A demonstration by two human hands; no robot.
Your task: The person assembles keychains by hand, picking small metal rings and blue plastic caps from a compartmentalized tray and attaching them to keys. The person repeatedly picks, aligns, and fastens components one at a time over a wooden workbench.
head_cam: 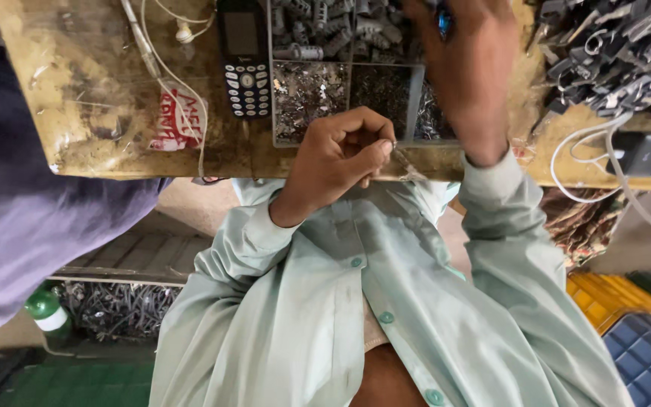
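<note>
Metal piece [403, 162], small and thin, sits pinched in my left hand [340, 154] at the workbench edge [114, 162], close for a steady grip. Farther out, my right hand [469, 68] reaches over the compartment tray [348, 90] of small parts; I cannot tell its grip.

Soft, even light falls on the scene, fairly bright and without hard glare. Just past the pinching left hand [340, 154], the worn bench top [99, 98] is well lit. The raised right hand [469, 68] is dark and slightly blurred. Below the grip, the floor area sits dimmer. Edges bow from wide-angle distortion.
</note>
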